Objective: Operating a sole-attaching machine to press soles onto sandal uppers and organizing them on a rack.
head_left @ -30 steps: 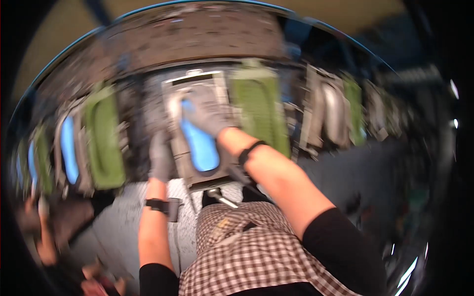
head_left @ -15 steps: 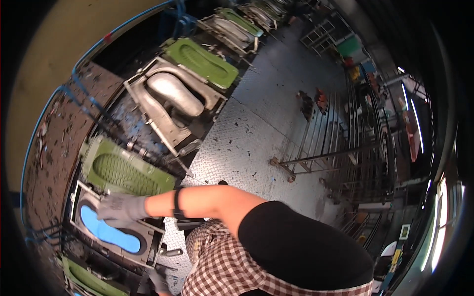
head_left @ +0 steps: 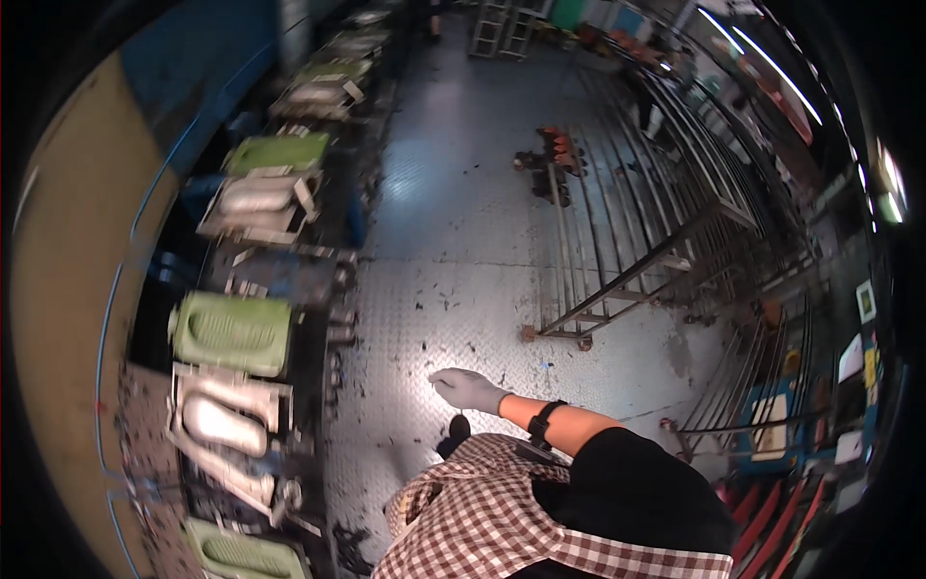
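My right hand [head_left: 468, 389], in a grey work glove, hangs over the metal floor in front of my body. Its fingers are curled together, and nothing shows in them. My left hand is out of view. Off to the left, in a row of shoe-sole moulds, the closest one to my hand is an open metal mould [head_left: 224, 425] with a shiny foot-shaped block. Beyond it lies a green mould half [head_left: 231, 333] with a sole-shaped hollow. Another green mould half [head_left: 246, 555] shows at the lower left.
Farther up the row are another green mould half [head_left: 280, 152] and metal mould [head_left: 256, 206], blurred. A wheeled metal rack [head_left: 627, 280] stands to the right. Scraps litter the tread-plate floor [head_left: 434, 280]. A blue hose [head_left: 121, 280] runs along the left side.
My right hand has left the blue insole on the mould and swung right, over the floor. My view has turned along the aisle. My left hand and the blue insole have gone out of view.
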`<action>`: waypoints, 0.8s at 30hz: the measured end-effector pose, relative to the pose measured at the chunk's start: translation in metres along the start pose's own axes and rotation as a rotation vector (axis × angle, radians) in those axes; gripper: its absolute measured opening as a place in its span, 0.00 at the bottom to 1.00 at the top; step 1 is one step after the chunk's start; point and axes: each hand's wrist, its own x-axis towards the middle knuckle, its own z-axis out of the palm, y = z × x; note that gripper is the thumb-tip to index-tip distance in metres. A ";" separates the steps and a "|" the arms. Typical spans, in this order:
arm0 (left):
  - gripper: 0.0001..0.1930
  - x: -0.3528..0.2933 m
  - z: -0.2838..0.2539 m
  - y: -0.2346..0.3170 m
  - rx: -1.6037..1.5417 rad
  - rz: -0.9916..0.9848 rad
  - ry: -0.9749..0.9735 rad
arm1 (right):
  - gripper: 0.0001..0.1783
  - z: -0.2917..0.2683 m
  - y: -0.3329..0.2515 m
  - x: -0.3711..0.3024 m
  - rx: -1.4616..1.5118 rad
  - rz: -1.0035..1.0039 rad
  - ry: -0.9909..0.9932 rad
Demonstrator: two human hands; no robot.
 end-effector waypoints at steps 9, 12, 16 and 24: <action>0.20 0.262 0.148 0.278 0.621 0.621 -0.236 | 0.20 -0.222 0.125 0.039 0.170 0.165 0.537; 0.20 0.329 0.200 0.339 0.813 0.774 -0.296 | 0.16 -0.289 0.164 0.076 0.198 0.129 0.733; 0.20 0.414 0.254 0.397 1.044 0.910 -0.327 | 0.12 -0.385 0.170 0.147 0.296 -0.018 0.915; 0.14 0.622 0.393 0.577 0.346 0.039 -0.253 | 0.15 -0.576 0.195 0.263 0.382 0.040 1.171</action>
